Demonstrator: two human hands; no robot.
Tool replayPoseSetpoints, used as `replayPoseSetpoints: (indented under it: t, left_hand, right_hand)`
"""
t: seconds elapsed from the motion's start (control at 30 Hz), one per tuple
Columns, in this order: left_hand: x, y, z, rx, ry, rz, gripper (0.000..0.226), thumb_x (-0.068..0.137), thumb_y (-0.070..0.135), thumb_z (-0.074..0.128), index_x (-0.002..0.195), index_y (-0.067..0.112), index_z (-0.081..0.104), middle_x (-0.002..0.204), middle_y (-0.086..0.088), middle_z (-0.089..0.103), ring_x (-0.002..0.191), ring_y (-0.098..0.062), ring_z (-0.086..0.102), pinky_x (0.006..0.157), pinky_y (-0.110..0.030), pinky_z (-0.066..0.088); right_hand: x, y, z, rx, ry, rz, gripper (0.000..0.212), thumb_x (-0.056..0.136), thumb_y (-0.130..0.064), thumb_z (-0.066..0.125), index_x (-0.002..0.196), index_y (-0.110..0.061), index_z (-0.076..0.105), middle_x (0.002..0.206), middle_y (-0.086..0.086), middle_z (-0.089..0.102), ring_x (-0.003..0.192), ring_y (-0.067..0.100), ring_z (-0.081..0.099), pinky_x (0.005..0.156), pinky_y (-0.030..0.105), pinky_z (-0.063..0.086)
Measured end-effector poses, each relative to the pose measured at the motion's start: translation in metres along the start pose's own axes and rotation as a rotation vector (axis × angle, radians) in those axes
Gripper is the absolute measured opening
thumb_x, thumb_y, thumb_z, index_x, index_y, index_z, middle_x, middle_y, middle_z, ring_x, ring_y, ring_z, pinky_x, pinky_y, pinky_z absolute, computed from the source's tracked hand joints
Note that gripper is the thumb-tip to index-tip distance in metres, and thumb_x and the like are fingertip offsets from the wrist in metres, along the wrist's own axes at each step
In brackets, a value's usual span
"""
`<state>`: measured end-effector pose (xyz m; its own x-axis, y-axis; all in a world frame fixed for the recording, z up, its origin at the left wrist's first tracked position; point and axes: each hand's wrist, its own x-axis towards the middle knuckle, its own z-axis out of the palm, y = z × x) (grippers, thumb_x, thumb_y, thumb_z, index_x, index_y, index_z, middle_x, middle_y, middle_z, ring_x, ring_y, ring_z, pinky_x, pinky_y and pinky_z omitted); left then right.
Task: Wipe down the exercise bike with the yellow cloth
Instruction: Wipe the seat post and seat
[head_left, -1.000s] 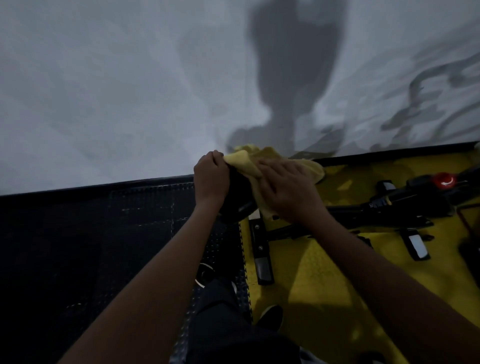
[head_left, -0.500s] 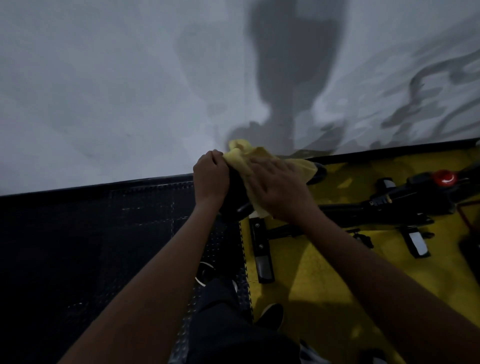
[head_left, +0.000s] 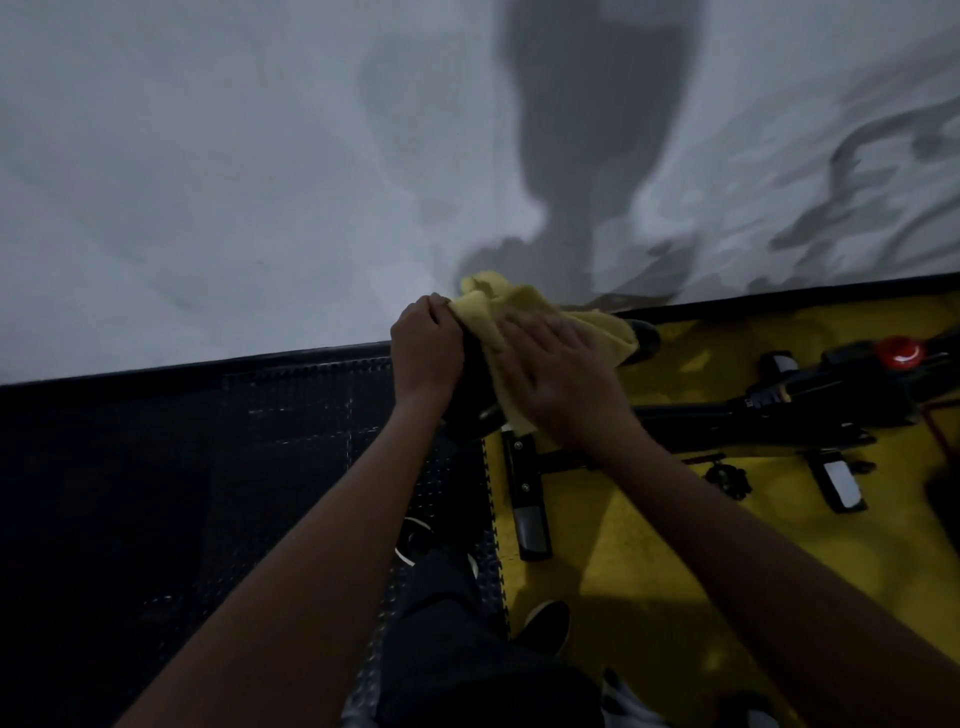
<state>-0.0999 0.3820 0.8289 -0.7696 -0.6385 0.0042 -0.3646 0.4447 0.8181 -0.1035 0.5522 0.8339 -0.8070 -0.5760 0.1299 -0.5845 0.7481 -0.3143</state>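
Note:
A yellow cloth (head_left: 524, 306) lies over the black saddle (head_left: 641, 340) of the exercise bike (head_left: 779, 402), near the middle of the view. My right hand (head_left: 563, 384) presses flat on the cloth, fingers spread. My left hand (head_left: 426, 348) is closed around the left end of the saddle and pinches the cloth's edge there. The bike's black frame runs off to the right, with a red knob (head_left: 897, 352) on it. Most of the saddle is hidden under the cloth and my hands.
The bike stands on a yellow floor mat (head_left: 649, 561); black studded matting (head_left: 208, 467) lies to the left. A grey wall (head_left: 260, 182) rises just behind. Black pedals (head_left: 527, 499) and a base bar with pale ends (head_left: 841, 486) sit below the frame. My dark-trousered legs and shoe (head_left: 545, 621) are underneath.
My right hand has slid a little left and toward me across the cloth, uncovering the saddle's right tip. The left hand has stayed clenched in place.

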Motion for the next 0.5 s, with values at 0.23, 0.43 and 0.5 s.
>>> replayPoseSetpoints:
  t: [0.23,0.43,0.5]
  left_hand:
    - [-0.002,0.003,-0.001,0.000,0.003,0.025,0.038,0.104,0.022,0.036,0.090,0.004,0.067,0.083,0.001,0.061,0.077,-0.012,0.053,0.062,-0.019,0.034]
    - [0.002,0.000,0.001,0.032,0.015,0.014,0.035,0.101,0.017,0.039,0.069,0.009,0.050,0.063,0.003,0.048,0.059,-0.012,0.043,0.053,-0.023,0.027]
    - [0.000,-0.001,0.001,0.019,0.009,0.008,0.035,0.101,0.020,0.038,0.070,0.010,0.052,0.067,0.001,0.053,0.061,-0.012,0.045,0.056,-0.022,0.028]
  right_hand:
    - [0.044,0.011,-0.020,-0.245,-0.007,0.306,0.056,0.100,-0.042,0.017,0.082,-0.015,0.062,0.076,0.008,0.066,0.062,0.024,0.046,0.067,0.035,0.031]
    - [0.027,-0.038,0.010,0.025,0.025,0.127,0.050,0.104,-0.042,0.031,0.140,-0.019,0.057,0.139,0.004,0.061,0.124,0.029,0.055,0.104,0.045,0.036]
    - [0.015,-0.008,-0.001,0.004,0.027,0.019,0.046,0.105,-0.041,0.037,0.136,-0.017,0.060,0.133,0.007,0.065,0.120,0.030,0.058,0.101,0.044,0.040]
